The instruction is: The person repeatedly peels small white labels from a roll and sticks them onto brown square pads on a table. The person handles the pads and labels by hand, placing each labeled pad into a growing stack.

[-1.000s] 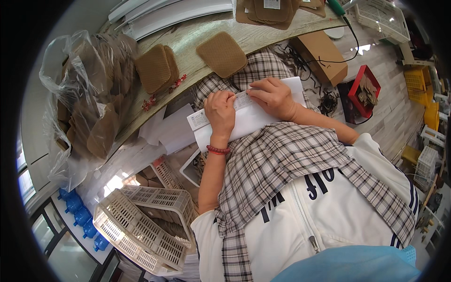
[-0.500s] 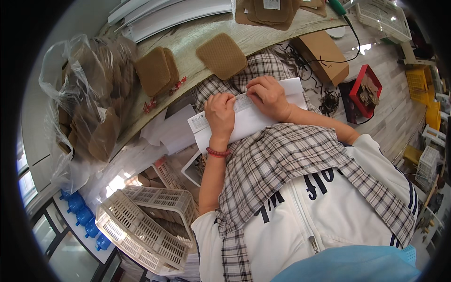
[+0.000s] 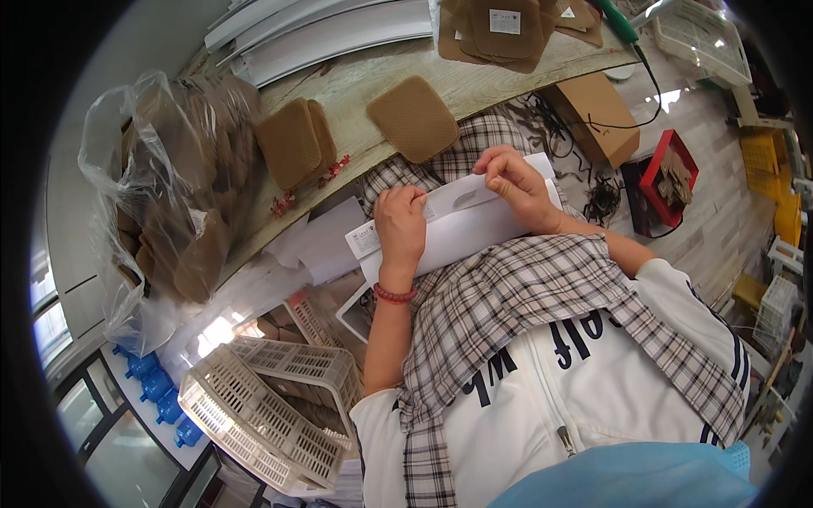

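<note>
A white sheet of labels (image 3: pixel 474 222) lies across my lap, its upper strip folded over, with printed labels toward the left end. My left hand (image 3: pixel 400 227), with a red bead bracelet on the wrist, grips the strip with curled fingers. Over the sheet's right part is my right hand (image 3: pixel 518 190), fingers bent in a pinch; whatever is between the fingertips is too small to make out. A grey patch shows on the strip between both hands. Just beyond, a brown textured pad (image 3: pixel 412 118) with rounded corners overhangs the table edge.
On the wooden table (image 3: pixel 347 102) lie more brown pads (image 3: pixel 292 144), a labelled pile (image 3: pixel 508 38) and a plastic bag (image 3: pixel 169 186) of pads. A green-handled tool (image 3: pixel 620 24) trails a cable. Crates (image 3: pixel 267 406) stand lower left; a cardboard box (image 3: pixel 595 118) and red box (image 3: pixel 669 178) are right.
My right hand has moved slightly right and down, its fingers lifting off the strip. A grey patch now shows where printed labels were. The whole view has shifted slightly.
</note>
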Available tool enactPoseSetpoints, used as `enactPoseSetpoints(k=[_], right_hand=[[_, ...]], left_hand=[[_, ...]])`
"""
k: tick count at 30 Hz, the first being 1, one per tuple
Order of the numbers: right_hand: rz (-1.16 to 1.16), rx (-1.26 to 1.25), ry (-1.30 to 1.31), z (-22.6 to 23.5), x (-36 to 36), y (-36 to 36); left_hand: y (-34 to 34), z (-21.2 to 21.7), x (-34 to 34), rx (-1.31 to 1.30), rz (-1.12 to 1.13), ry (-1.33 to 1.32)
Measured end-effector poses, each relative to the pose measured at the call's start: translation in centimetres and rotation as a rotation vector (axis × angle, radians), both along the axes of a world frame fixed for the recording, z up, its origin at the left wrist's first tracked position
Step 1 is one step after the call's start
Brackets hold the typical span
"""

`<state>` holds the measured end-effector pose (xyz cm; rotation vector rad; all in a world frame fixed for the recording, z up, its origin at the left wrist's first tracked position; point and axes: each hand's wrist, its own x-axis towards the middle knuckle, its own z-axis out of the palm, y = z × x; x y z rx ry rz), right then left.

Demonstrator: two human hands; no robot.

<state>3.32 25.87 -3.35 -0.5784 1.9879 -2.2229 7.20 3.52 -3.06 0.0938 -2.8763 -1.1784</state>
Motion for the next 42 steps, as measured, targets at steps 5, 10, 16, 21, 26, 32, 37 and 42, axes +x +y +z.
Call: enactPoseSetpoints(k=[5, 10, 16, 21, 26, 32, 37, 42], right_hand=[[-0.045, 0.0, -0.32, 2.2, -7.3, 0.5], [0.088, 0.25, -0.25, 2.5, -12.3, -2.4], [0.055, 0.511, -0.125, 3.1, -12.2, -3.9], [0.02, 0.657, -0.085, 3.2, -12.0, -4.4], [0.021, 0.728, -0.001, 3.1, -12.1, -4.5], [-0.013, 0.776, 0.034, 3.6, -11.5, -4.9], [-0.035, 0.806, 0.068, 3.6, -11.0, -4.9], [-0.058, 0.82, 0.105, 3.6, -10.7, -4.9]], left_hand=[[2.2, 2.9, -0.3, -0.171, -0.042, 0.292], [2.6, 2.5, -1.5, -0.223, -0.139, 0.341], [2.8, 2.2, -1.5, -0.199, -0.166, 0.318], [3.0, 2.5, -1.1, -0.181, -0.168, 0.318], [3.0, 2.4, -1.1, -0.175, -0.168, 0.324], [2.9, 2.4, -1.0, -0.174, -0.185, 0.315], [3.1, 2.5, -0.8, -0.179, -0.191, 0.311], [3.3, 2.7, -0.5, -0.162, -0.152, 0.317]])
